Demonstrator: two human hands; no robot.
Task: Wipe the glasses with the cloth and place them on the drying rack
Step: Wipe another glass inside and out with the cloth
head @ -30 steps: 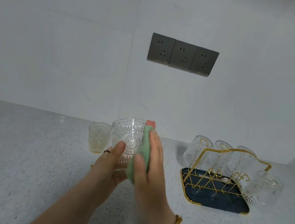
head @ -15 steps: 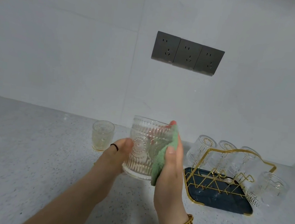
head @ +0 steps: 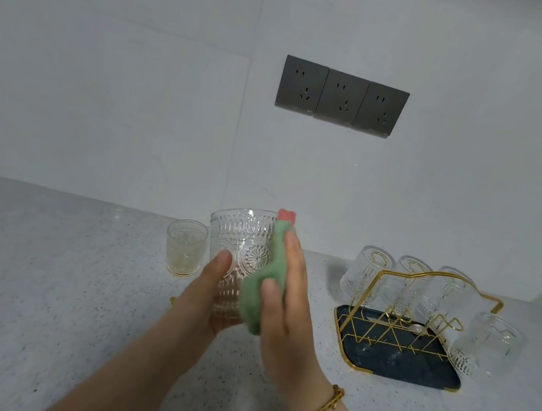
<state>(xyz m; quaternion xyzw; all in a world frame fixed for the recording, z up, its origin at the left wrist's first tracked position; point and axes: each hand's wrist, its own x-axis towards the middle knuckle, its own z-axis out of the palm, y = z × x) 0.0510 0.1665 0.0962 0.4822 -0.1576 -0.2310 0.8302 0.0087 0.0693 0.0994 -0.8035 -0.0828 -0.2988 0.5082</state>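
Your left hand (head: 207,296) grips the glass (head: 240,252) above the counter (head: 48,280); your right hand (head: 288,303), fingers (head: 291,252) straight, presses the cloth (head: 252,302) against its side, thumb pinching the cloth.

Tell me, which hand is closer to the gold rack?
Right. The right hand, holding the cloth against the glass, is left of the rack, not touching it. The left hand grips the glass's far side, farther away.
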